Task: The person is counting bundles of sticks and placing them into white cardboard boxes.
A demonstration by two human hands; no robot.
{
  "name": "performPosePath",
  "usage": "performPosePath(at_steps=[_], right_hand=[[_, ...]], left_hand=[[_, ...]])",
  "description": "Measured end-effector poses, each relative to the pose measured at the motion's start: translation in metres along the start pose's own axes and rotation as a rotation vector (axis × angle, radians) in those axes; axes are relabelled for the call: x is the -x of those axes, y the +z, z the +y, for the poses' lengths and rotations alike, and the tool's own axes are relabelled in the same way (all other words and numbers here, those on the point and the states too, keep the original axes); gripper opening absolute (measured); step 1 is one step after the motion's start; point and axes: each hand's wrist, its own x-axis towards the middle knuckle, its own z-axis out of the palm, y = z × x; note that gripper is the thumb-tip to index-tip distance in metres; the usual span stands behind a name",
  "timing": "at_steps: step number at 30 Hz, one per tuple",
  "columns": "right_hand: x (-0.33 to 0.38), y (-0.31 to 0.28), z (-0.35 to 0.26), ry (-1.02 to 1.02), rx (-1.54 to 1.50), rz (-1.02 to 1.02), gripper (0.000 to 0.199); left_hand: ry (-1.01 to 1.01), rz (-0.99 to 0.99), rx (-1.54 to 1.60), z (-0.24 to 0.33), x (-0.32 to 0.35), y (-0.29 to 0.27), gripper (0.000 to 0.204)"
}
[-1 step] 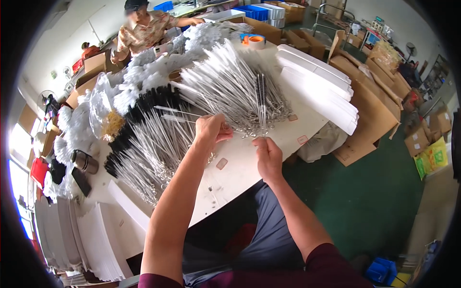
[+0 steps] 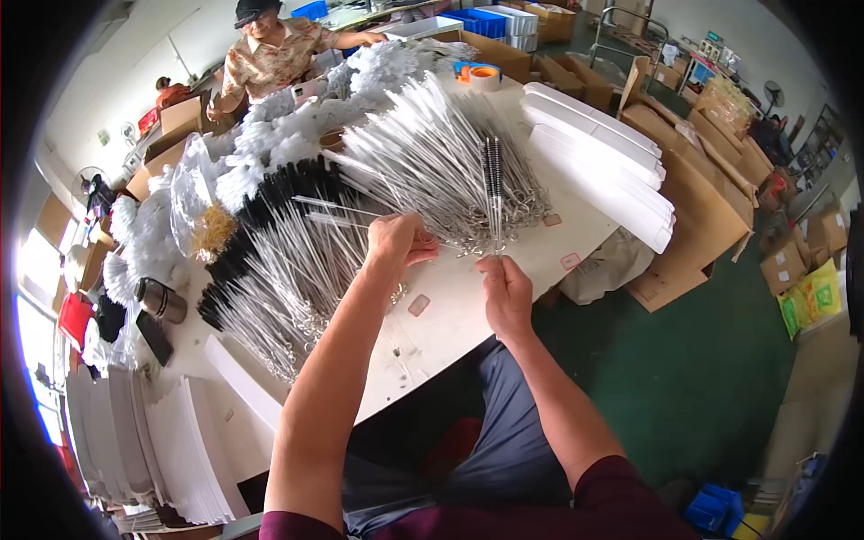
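Observation:
My right hand (image 2: 507, 292) is pinched shut on the looped wire end of a black-bristled tube brush (image 2: 492, 180), which stands upright above it; a second one may lie alongside. To its left, my left hand (image 2: 396, 241) has its fingers curled shut on thin wire brushes with pale bristles (image 2: 335, 212), pointing out to the left. Beyond both hands spreads a large pile of white-bristled wire brushes (image 2: 405, 135), their looped ends toward me. Left of my left hand lies another pile of brushes (image 2: 279, 261), with black bristles (image 2: 301, 184) at the far side.
White flat cartons (image 2: 598, 166) lie at the table's right edge, beside a big cardboard box (image 2: 693, 216). Orange tape (image 2: 484, 79) sits at the back. A tumbler (image 2: 160, 300) and a phone (image 2: 153, 337) are on the left. Across the table sits another person (image 2: 274, 58).

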Motion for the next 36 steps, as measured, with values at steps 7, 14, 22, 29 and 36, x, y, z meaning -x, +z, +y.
performPosePath(at_steps=[7, 14, 22, 29, 36], right_hand=[[-0.01, 0.011, -0.032, 0.031, -0.11, -0.145, 0.033], [-0.088, 0.035, -0.034, -0.04, -0.057, -0.163, 0.036], [-0.079, 0.042, -0.035, -0.048, 0.043, -0.255, 0.039], [-0.091, 0.052, -0.035, 0.021, -0.005, -0.298, 0.037], [-0.128, 0.071, -0.029, 0.031, 0.065, -0.352, 0.038]], left_hand=[[-0.073, -0.121, 0.279, -0.007, -0.01, -0.028, 0.026], [-0.091, -0.203, 0.139, 0.0, -0.005, -0.014, 0.021], [-0.019, -0.131, 0.135, -0.006, -0.016, -0.014, 0.022], [-0.026, -0.1, 0.103, -0.004, -0.016, -0.017, 0.019], [0.01, -0.091, -0.035, 0.008, 0.01, -0.015, 0.016]])
